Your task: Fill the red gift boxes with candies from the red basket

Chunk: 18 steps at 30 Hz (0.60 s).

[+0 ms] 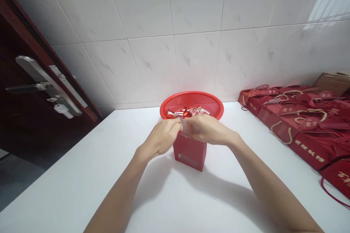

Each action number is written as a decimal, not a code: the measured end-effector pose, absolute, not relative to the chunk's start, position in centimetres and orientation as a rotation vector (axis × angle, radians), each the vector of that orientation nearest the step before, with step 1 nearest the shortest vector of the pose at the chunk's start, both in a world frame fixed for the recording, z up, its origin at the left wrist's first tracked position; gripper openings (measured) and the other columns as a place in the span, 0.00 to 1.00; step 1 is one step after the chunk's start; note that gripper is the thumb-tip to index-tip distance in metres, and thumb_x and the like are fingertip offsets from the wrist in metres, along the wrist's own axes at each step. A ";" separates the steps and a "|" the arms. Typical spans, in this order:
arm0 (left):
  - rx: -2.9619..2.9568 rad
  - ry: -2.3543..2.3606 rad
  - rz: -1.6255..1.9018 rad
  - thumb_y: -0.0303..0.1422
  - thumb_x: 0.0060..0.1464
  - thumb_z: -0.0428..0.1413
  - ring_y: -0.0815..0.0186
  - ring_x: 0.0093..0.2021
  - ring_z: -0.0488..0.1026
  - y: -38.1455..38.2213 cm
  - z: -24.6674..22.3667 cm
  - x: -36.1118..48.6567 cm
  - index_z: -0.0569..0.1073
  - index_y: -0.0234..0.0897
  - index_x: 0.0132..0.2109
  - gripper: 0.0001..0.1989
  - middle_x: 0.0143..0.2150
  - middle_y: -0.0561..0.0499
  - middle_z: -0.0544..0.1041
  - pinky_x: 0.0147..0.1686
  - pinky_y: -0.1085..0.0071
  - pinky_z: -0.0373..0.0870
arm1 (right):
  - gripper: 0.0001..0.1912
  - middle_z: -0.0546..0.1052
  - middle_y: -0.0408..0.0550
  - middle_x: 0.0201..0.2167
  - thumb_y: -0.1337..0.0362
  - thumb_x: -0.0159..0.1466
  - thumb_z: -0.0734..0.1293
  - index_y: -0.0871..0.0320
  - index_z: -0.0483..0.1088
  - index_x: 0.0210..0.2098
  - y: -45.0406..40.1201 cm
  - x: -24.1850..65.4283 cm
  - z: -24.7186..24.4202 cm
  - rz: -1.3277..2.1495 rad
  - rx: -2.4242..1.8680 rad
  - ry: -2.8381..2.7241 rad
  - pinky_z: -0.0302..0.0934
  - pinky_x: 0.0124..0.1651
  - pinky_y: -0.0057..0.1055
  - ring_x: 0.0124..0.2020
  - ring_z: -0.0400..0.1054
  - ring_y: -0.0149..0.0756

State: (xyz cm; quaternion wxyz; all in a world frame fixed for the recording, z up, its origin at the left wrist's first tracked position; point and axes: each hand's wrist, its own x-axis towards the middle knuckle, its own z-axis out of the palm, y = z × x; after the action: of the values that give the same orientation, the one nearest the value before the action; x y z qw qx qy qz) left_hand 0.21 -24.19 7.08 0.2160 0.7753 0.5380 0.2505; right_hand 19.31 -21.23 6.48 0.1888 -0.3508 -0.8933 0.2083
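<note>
A small red box (190,153) with a clear window low on its front stands upright on the white table (115,174). My left hand (162,134) and my right hand (206,129) are both at its top, one on each side, with curled fingers gripping its upper edges. Between them shows a pale inner flap of the box. Just behind the hands, a red plastic basket (191,96) holds wrapped sweets (188,112) in red and white. My hands cover the near part of the basket's rim.
Many red gift boxes (281,128) with rope handles fill the table's right side, near a brown cardboard box (332,83). A tiled wall (197,58) runs along the back edge. At the left is a dark door (24,116) with a metal handle and keys.
</note>
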 end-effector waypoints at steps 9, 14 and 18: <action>2.075 1.394 0.906 0.33 0.59 0.49 0.66 0.33 0.70 -24.2 7.4 0.3 0.75 0.41 0.42 0.10 0.40 0.53 0.77 0.32 0.71 0.63 | 0.04 0.70 0.41 0.29 0.69 0.61 0.66 0.57 0.65 0.32 -20.9 19.2 6.6 0.743 -0.952 -2.500 0.48 0.29 0.28 0.27 0.60 0.29; 2.162 1.282 0.854 0.37 0.60 0.54 0.66 0.36 0.73 -24.1 7.1 0.2 0.73 0.42 0.47 0.10 0.46 0.52 0.79 0.36 0.70 0.68 | 0.07 0.71 0.41 0.30 0.70 0.62 0.66 0.56 0.67 0.39 -20.8 19.8 7.0 0.839 -0.822 -2.479 0.55 0.30 0.28 0.29 0.64 0.32; 2.193 1.260 0.857 0.38 0.60 0.54 0.63 0.41 0.74 -24.0 7.2 0.2 0.74 0.41 0.45 0.09 0.44 0.52 0.79 0.38 0.70 0.69 | 0.02 0.75 0.43 0.32 0.66 0.65 0.66 0.56 0.69 0.38 -20.4 20.3 6.7 0.947 -0.676 -2.391 0.61 0.37 0.29 0.34 0.69 0.34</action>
State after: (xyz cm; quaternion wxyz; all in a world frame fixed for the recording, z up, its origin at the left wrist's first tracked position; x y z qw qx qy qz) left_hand 0.21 -24.00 7.21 0.2335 0.7986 0.4587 0.3120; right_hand 20.26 -20.40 6.70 0.2391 -0.2468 -0.8731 0.3460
